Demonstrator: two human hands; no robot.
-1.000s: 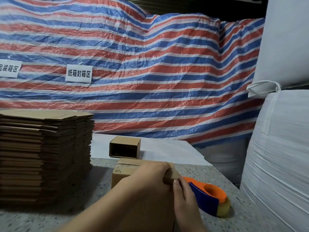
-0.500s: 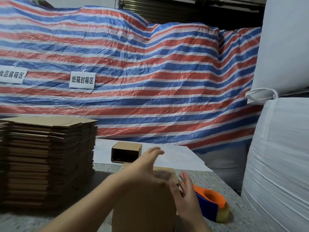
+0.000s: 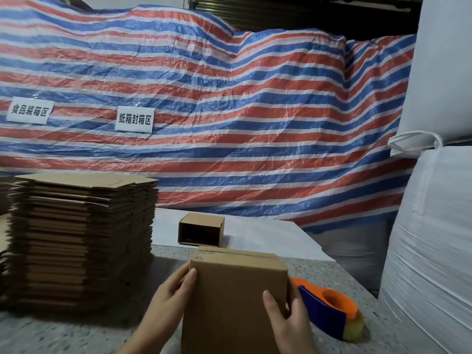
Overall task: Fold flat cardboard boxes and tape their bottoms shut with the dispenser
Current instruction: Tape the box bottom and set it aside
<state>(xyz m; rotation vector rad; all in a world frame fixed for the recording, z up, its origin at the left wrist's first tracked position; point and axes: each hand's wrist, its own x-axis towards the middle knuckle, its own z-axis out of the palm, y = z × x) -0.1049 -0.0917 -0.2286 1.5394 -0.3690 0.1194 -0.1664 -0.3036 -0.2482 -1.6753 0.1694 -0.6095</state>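
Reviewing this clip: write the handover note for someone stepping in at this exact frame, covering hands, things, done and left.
Left hand and right hand grip opposite sides of the folded box, upright on the table.
Tape dispenser lies untouched just right of the box.
Stack of flat boxes stands at left; one small box lies on its side behind, open end facing the camera.
Done: this box is formed. Whether its bottom is taped cannot be seen.
Left: the stack.
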